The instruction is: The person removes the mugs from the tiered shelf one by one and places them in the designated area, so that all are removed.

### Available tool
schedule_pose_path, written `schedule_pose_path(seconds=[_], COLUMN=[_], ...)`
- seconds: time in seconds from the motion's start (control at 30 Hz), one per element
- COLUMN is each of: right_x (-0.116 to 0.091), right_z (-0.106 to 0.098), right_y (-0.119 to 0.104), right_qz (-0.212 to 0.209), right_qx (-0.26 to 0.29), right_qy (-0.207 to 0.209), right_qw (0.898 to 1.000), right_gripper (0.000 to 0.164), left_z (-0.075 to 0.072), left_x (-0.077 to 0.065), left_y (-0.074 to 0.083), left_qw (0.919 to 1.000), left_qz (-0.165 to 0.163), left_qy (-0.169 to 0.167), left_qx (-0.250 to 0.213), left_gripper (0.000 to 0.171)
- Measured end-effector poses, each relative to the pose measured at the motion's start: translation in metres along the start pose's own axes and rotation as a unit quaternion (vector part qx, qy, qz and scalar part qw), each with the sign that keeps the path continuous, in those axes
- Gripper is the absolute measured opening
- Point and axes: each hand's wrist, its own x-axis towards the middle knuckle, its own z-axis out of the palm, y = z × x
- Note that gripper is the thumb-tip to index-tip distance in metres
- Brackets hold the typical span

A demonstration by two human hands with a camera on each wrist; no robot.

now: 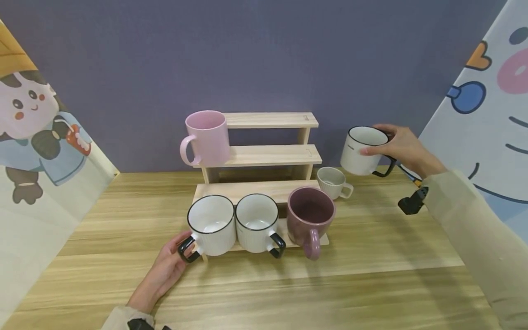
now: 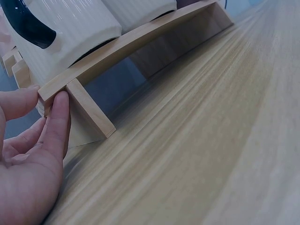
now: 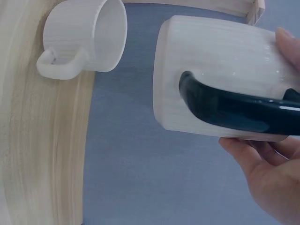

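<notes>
At the right, my right hand (image 1: 398, 145) grips a white mug (image 1: 358, 158) with a black rim and black handle around its upper body, holding it above the table. In the right wrist view that mug appears sideways, its dark handle (image 3: 234, 105) towards the camera. My left hand (image 1: 171, 263) pinches the left end of the wooden tiered rack's lowest shelf (image 2: 101, 61), thumb at its edge and fingers beneath. Just above that hand stands a white black-rimmed mug (image 1: 214, 229), beside a matching mug (image 1: 253, 231) and a mauve mug (image 1: 307, 217), all on the lowest shelf.
A pink mug (image 1: 212, 142) stands at the left of the rack's upper tiers (image 1: 272, 156). Right of the rack, a small cream cup (image 1: 330, 182) sits on the wooden table (image 1: 371, 284). Behind is a grey-blue wall (image 1: 264, 55); printed panels flank both sides.
</notes>
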Motion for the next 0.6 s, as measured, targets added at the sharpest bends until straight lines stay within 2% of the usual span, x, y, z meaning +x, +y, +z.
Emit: schedule_pose_path(seconds=[0.23, 0.6], right_x=[0.002, 0.002], right_z=[0.001, 0.003], right_y=[0.01, 0.032], right_qz=[0.018, 0.022], right_qx=[-0.011, -0.02], right_qy=[-0.011, -0.006], right_qw=[1.0, 1.0], right_gripper=[0.09, 0.091], left_z=[0.0, 0.0], left_x=[0.0, 0.002], left_y=[0.0, 0.0], left_qw=[1.0, 0.9998], left_qz=[0.0, -0.007], left_qy=[0.003, 0.017], left_qx=[0.0, 0.009], left_gripper=[0.029, 0.035])
